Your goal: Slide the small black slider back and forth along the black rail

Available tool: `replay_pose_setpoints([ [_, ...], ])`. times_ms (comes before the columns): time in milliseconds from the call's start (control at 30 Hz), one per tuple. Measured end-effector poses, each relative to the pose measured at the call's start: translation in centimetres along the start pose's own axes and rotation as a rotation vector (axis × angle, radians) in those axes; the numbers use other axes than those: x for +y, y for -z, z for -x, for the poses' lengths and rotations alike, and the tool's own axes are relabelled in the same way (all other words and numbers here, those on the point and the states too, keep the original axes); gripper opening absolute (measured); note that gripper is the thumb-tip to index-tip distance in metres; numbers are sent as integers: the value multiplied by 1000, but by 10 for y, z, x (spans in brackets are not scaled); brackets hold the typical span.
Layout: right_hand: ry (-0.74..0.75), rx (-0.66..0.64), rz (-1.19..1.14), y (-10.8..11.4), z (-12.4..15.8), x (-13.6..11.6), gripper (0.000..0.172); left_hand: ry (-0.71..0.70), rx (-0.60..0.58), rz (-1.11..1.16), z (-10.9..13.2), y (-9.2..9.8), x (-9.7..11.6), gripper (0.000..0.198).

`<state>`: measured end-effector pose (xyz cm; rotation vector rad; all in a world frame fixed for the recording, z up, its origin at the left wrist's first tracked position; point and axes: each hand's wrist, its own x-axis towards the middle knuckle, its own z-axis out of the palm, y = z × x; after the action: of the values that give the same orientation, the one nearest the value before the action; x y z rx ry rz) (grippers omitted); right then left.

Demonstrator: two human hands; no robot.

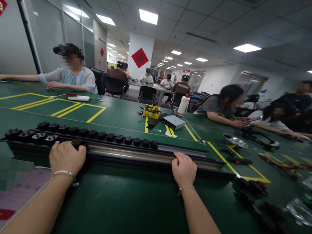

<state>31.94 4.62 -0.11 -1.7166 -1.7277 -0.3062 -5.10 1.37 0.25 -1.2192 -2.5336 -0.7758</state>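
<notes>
A long black track rail (126, 161) with a metallic channel lies crosswise in front of me on the green table. Several black socket modules (38, 136) sit at its left end. My left hand (67, 156) is closed at the near rail, with a black socket module (76, 143) showing between thumb and fingers. Farther right, my right hand (183, 170) has its fingers curled over the same rail, gripping it. Just behind runs a second black rail (181, 151), with a row of socket modules along its left and middle part. Both palms' undersides are hidden.
Loose black modules (271, 218) lie at the right, near a clear plastic container (309, 198). A metal bowl (235, 140), a grey box (173, 122), a yellow box with cables (151, 111) and a white bottle (184, 104) stand farther back. A lit screen (22, 195) lies front left. People sit around the table.
</notes>
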Motion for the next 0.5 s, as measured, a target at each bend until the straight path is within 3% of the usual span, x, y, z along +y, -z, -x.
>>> replay_pose_setpoints([
  [233, 15, 16, 7, -1, 0, 1, 34, 52, -6, 7, 3, 10, 8, 47],
  [500, 1, 6, 15, 0, 0, 0, 35, 54, 26, 15, 2, 4, 6, 47],
])
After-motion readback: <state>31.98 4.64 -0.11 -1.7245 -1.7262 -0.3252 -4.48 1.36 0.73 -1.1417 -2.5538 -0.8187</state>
